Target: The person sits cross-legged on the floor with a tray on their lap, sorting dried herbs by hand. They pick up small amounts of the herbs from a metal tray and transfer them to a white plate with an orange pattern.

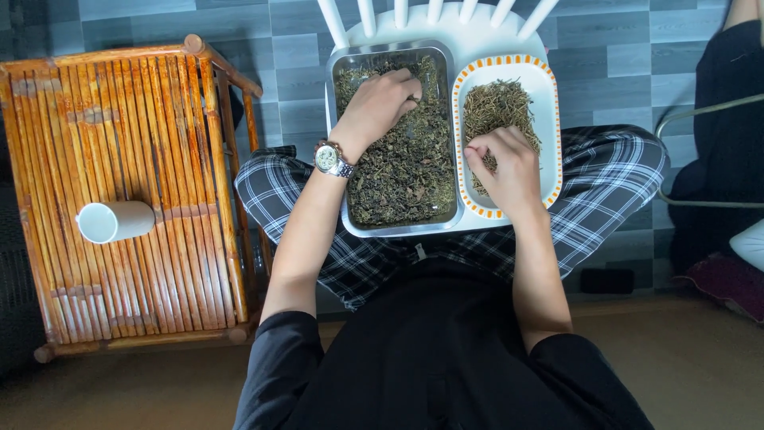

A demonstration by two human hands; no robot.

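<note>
Our left hand [382,99] has its grip pinched down in the dried leaves in the metal tray [392,50]; our right hand [503,167] pinches twigs over the white dish [551,103] just beside it. Looks like sorting, so careful picking comes next. Bamboo tabletop [119,127] with a cup [115,221] sits left, out of the way.

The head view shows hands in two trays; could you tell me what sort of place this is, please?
Probably a home room: grey tiled floor, a bamboo side table with a white cup, and a white chair holding the trays of dried leaves.
</note>
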